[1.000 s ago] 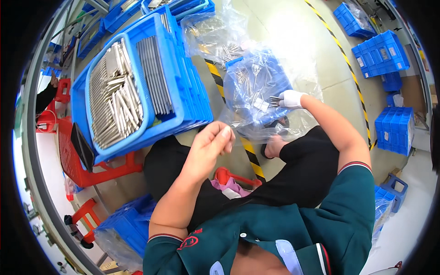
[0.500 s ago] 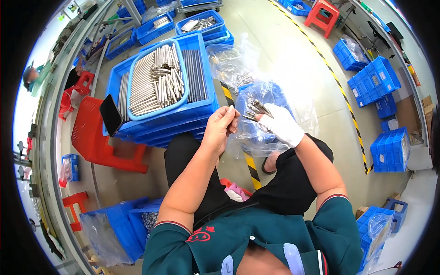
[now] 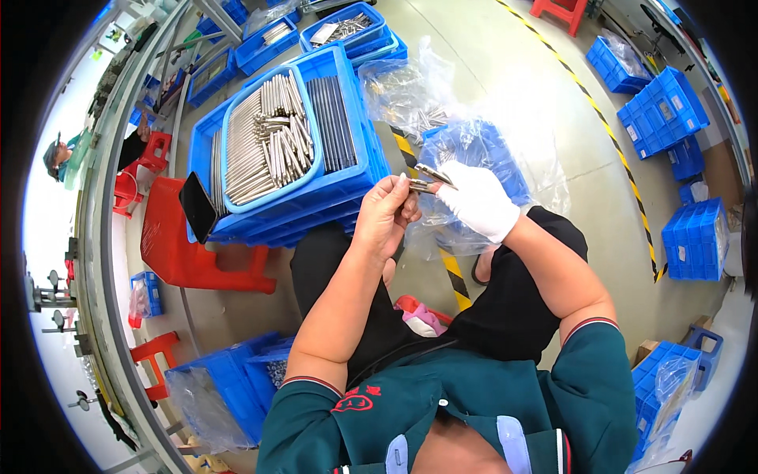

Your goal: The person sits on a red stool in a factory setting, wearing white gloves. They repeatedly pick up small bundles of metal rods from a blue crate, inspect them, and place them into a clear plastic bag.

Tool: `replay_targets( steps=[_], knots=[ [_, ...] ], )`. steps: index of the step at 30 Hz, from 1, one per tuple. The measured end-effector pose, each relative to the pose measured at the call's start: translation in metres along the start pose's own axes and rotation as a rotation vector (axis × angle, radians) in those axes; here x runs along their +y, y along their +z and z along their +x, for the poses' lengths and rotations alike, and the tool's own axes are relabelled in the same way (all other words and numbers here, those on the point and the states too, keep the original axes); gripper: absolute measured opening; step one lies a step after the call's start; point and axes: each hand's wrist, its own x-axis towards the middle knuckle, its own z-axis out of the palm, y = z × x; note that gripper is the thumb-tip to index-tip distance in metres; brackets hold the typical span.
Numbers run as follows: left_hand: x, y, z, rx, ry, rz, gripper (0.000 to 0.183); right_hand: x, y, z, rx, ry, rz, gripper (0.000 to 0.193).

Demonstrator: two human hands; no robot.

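My left hand [image 3: 387, 212] is bare, its thumb and fingers pinched at the end of a short, shiny metal rod [image 3: 422, 187]. Any small part between those fingertips is hidden. My right hand [image 3: 480, 202], in a white glove, is closed around metal rods; another rod [image 3: 435, 174] sticks out above its thumb. The two hands meet over a clear plastic bag [image 3: 430, 231] that drapes a blue bin [image 3: 505, 162]. To the left, a light-blue tray [image 3: 318, 162] full of similar metal rods [image 3: 264, 142] rests on a stack of blue crates [image 3: 359, 189].
Dark rods [image 3: 330, 118] stand beside the tray. A phone-like black slab [image 3: 197, 207] leans at the crate's left corner, above a red stool [image 3: 170, 237]. Yellow-black tape [image 3: 584, 91] marks the floor. Blue crates [image 3: 659, 114] stand on the right. A person [image 3: 59, 156] is at far left.
My hands have come together, and the left fingertips now meet a rod from my right hand. The rods in the glove point more toward my left hand. The whole view has shifted slightly.
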Motion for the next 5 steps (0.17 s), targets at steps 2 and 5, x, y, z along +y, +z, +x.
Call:
replay_targets(
  steps=[2,5],
  knots=[
    [-0.0009,-0.0019,0.0026,0.005,0.029,0.026,0.016,0.0034,0.0006,0.0007,-0.007,-0.002,-0.029,0.021],
    [0.0029,-0.0001,0.0027,0.048,0.095,0.224,0.015,0.0005,-0.003,0.0037,-0.025,0.036,0.006,0.021]
  ],
)
